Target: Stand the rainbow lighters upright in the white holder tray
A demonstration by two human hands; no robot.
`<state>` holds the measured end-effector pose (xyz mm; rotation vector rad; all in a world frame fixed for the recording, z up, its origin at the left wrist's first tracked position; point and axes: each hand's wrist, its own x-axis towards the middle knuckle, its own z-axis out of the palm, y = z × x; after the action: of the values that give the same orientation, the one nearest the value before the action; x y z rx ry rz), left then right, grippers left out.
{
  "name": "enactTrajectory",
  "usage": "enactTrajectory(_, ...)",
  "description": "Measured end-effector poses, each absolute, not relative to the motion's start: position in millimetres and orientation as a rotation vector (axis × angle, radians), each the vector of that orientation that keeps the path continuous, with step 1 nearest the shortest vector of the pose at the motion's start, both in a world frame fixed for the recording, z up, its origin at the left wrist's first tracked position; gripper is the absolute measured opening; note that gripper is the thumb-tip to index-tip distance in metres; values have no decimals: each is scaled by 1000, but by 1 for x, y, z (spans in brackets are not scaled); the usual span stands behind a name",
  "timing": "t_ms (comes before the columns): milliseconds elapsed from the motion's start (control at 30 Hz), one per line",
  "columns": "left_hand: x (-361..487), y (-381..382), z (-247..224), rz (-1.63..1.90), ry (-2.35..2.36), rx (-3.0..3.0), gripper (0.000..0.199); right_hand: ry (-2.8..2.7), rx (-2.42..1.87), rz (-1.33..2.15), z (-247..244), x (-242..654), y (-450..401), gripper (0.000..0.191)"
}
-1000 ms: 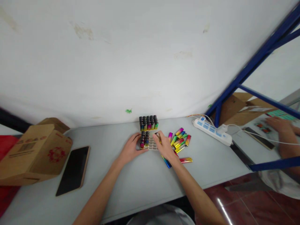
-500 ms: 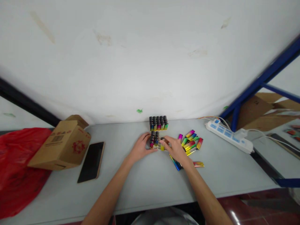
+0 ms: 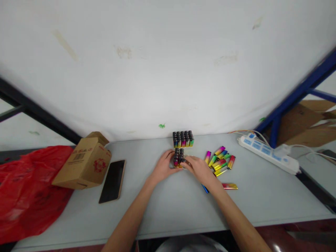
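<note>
Two columns of upright lighters (image 3: 176,156) with black tops stand in a clear tray near the middle of the table. My left hand (image 3: 165,166) is wrapped round the tray's left side, thumb along its front. My right hand (image 3: 197,168) pinches a black-topped lighter (image 3: 183,162) at the front of the second column. Behind them, against the wall, a full block of upright lighters (image 3: 183,139) stands in rows. Loose shiny multicoloured lighters (image 3: 219,162) lie in a pile to the right of my right hand, and a blue one (image 3: 205,188) is partly hidden under my wrist.
On the left are a dark phone (image 3: 112,181), a cardboard box (image 3: 83,162) and a red plastic bag (image 3: 34,196). A white power strip (image 3: 268,154) with cables lies at the right, near a blue metal frame (image 3: 275,129).
My right hand has shifted left relative to the tray, bringing its lighter against the second column. The whole view has moved, so everything appears farther right.
</note>
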<state>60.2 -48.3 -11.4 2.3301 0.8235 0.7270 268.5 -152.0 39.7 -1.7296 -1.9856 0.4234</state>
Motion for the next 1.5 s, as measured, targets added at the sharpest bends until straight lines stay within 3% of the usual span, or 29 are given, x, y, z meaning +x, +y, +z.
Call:
enactTrajectory(233, 60, -48, -13, 718, 858, 2338, 72, -1989, -1891, 411, 49, 261, -150, 36)
enactTrajectory(433, 60, -46, -12, 744, 843, 2333, 77, -1744, -2003, 286, 44, 314, -157, 49)
enactTrajectory(767, 59, -41, -21, 762, 868, 2348, 74, -1188, -2285, 106, 18, 443, -183, 14)
enactTrajectory(967, 59, -39, -24, 783, 880, 2355, 75, -1331, -2343, 91, 15, 452, -167, 21)
enactTrajectory(1167, 59, -38, -25, 805, 855, 2355, 73, -1490, -2544, 174, 23, 441, -134, 50)
enactTrajectory(1500, 60, -39, -22, 830, 857, 2359, 72, -1382, -2258, 271, 17, 440, -97, 31)
